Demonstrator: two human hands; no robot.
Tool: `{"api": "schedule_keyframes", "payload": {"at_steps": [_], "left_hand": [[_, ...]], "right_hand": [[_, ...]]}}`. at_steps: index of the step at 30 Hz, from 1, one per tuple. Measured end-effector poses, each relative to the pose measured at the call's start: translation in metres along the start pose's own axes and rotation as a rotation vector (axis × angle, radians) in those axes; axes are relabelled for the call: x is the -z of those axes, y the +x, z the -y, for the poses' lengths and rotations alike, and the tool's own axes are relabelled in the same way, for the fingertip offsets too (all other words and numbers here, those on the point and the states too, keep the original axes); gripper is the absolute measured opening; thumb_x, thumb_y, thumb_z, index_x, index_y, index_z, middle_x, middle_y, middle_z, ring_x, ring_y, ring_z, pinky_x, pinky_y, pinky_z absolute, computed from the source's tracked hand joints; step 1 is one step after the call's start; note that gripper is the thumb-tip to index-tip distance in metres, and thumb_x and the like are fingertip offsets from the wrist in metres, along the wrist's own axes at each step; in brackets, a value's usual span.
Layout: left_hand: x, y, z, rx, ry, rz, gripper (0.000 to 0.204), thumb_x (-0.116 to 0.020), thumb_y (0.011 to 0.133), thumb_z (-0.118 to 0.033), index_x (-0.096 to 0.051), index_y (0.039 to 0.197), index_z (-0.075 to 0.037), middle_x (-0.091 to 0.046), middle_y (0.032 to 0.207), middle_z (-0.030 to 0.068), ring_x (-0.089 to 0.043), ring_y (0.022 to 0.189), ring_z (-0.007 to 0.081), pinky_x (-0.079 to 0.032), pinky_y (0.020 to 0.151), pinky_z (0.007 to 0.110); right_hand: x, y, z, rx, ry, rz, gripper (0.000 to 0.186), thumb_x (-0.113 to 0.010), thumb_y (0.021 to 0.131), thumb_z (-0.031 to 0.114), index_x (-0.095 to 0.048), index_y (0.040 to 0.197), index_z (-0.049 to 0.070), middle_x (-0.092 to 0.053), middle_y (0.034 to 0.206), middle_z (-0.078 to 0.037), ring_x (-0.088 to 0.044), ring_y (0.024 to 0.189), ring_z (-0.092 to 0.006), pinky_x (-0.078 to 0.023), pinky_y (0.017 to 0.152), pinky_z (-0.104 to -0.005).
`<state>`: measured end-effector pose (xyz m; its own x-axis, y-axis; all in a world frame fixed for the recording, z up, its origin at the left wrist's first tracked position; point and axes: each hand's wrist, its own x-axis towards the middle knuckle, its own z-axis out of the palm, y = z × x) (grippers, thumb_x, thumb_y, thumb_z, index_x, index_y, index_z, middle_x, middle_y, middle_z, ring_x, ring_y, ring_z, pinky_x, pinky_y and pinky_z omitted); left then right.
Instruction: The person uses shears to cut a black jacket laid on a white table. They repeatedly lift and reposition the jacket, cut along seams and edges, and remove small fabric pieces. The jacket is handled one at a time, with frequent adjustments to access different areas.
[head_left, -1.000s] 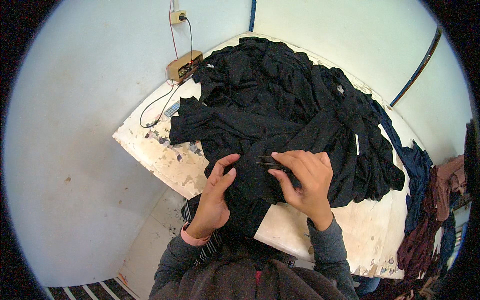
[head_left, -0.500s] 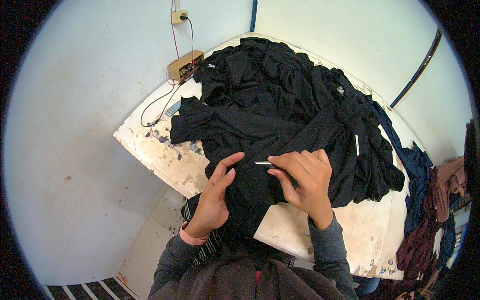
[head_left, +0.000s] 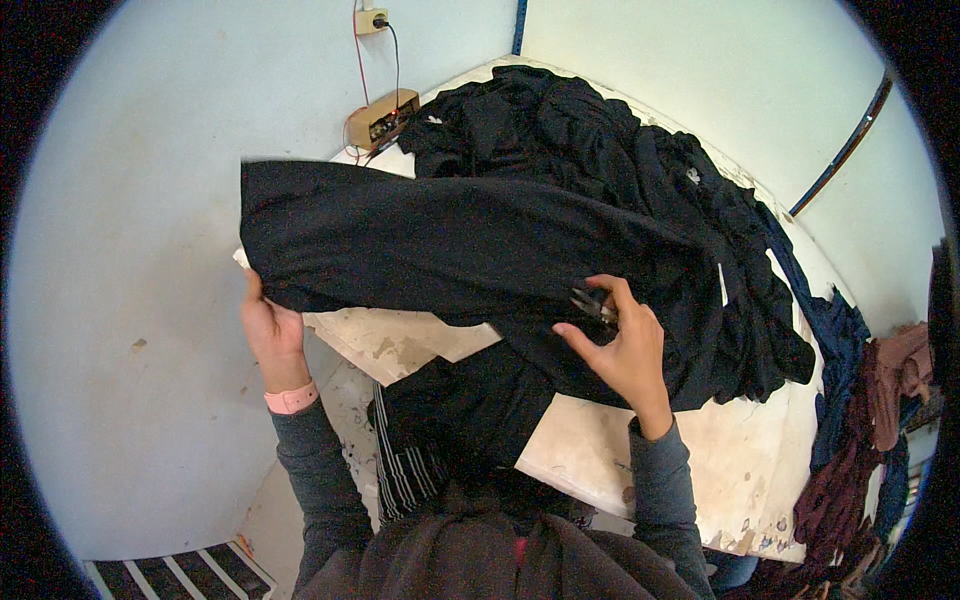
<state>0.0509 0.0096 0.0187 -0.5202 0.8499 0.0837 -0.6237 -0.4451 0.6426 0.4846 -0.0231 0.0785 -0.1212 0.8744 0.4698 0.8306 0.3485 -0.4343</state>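
My left hand (head_left: 270, 323), with a pink band at the wrist, grips the edge of a long piece of black fabric (head_left: 440, 240), stretched out leftward over the table (head_left: 620, 450). Its fingers are partly hidden under the cloth. My right hand (head_left: 625, 350) holds small dark metal thread snips (head_left: 590, 305) in curled fingers over the fabric, its thumb held apart. Behind lies a large crumpled heap of black cloth (head_left: 530, 120). More black cloth (head_left: 450, 400) hangs at the near edge beside striped fabric (head_left: 410, 465).
A beige electrical box (head_left: 390, 115) with wires stands at the back left, below a wall socket (head_left: 370, 22). Navy (head_left: 840, 350) and maroon (head_left: 835, 490) garments hang over the right edge. Pale walls (head_left: 140, 300) enclose the table. A striped mat (head_left: 175, 570) lies at lower left.
My left hand has moved left and up, drawing a length of black fabric across the table's left part and over the remote. My right hand's fingers have spread around the snips.
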Motion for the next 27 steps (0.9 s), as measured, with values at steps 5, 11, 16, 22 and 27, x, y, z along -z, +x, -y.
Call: {"api": "schedule_keyframes", "payload": {"at_steps": [5,11,16,22,27], "left_hand": [[0.085,-0.022,0.047,0.418,-0.159,0.02,0.038,-0.048,0.109,-0.023,-0.054,0.136,0.003,-0.062,0.138,0.0159,-0.064,0.122,0.0283,-0.055,0.103,0.043],[0.04,-0.057,0.033,0.349,-0.185,0.112,0.039,-0.047,0.11,-0.025,-0.055,0.136,0.002,-0.063,0.136,0.0205,-0.066,0.119,0.0298,-0.058,0.099,0.043],[0.054,-0.041,-0.041,0.283,-0.471,0.449,0.041,-0.041,0.111,-0.024,-0.055,0.138,0.005,-0.06,0.14,0.0219,-0.063,0.124,0.0303,-0.056,0.103,0.044],[0.041,-0.036,-0.07,0.141,-0.423,0.543,0.042,-0.039,0.112,-0.023,-0.054,0.14,0.003,-0.055,0.146,0.0194,-0.054,0.136,0.0304,-0.043,0.116,0.047],[0.039,-0.085,-0.115,-0.037,-0.243,0.563,0.041,-0.037,0.112,-0.023,-0.054,0.144,-0.003,-0.055,0.148,0.0171,-0.051,0.138,0.0305,-0.038,0.118,0.053]], "right_hand": [[-0.025,-0.014,-0.066,-0.151,-0.236,0.032,0.095,-0.088,0.073,0.04,-0.039,0.15,0.014,-0.073,0.098,-0.017,-0.071,0.079,-0.0348,-0.053,0.071,-0.0439],[-0.029,-0.013,-0.157,-0.09,-0.272,-0.002,0.082,-0.084,0.078,0.04,-0.046,0.147,0.017,-0.07,0.082,-0.016,-0.07,0.073,-0.0328,-0.055,0.065,-0.043],[-0.022,0.015,-0.14,-0.392,-0.092,-0.285,0.072,-0.081,0.084,0.041,-0.051,0.146,0.021,-0.06,0.07,-0.007,-0.062,0.066,-0.0235,-0.05,0.063,-0.0395],[0.016,0.022,-0.247,-0.191,-0.15,-0.376,0.028,-0.071,0.092,0.018,-0.069,0.118,0.008,-0.073,0.099,-0.013,-0.068,0.077,-0.0223,-0.054,0.072,-0.0383],[0.113,0.035,-0.233,-0.278,0.564,-0.888,0.033,-0.066,0.092,0.016,-0.059,0.116,-0.005,-0.067,0.089,-0.01,-0.06,0.074,-0.0166,-0.051,0.07,-0.031]]}}
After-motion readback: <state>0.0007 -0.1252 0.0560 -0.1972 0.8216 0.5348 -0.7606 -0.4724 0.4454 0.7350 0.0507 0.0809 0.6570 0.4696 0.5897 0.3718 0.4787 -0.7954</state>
